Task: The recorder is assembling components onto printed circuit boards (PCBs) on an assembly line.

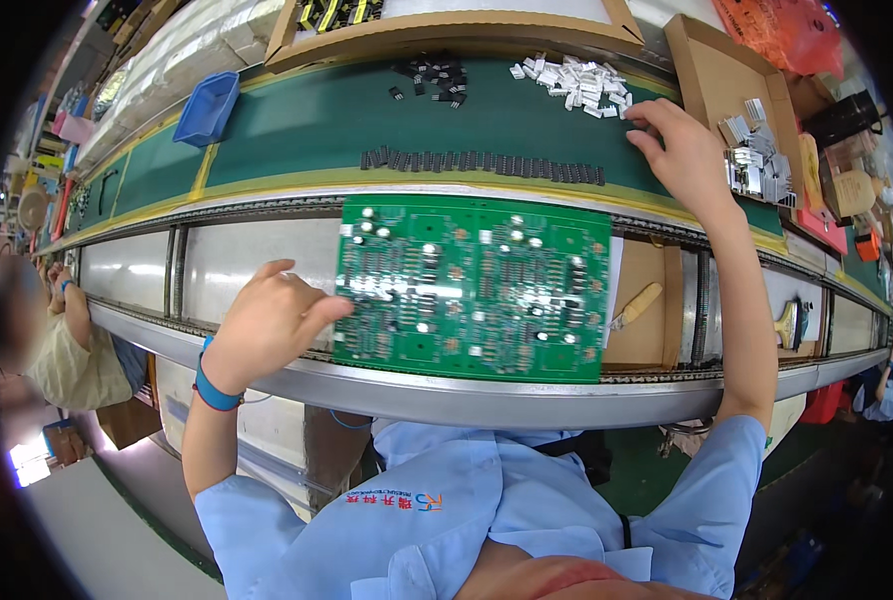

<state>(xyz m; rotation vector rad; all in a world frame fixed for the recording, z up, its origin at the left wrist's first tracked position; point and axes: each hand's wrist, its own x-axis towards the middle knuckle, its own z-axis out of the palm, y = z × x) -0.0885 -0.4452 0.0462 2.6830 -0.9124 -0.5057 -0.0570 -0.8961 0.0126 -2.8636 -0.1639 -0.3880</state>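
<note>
Red-lettered blue shirt (457, 535), left hand (275, 316) spread at green circuit board (473, 287), right hand (685, 155), fingers apart, beside white connectors (577, 82)

A green circuit board (472, 290), its two matching halves crowded with small soldered-in-place-looking parts, lies flat across the conveyor rails (527, 403) — a glare streak crossing its middle. Beyond it, small white connectors (579, 84) sit in a loose heap — jumbled every way — on a green mat (302, 120).

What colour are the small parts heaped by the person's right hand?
The small parts near the right hand are white, as the head view shows.
</note>
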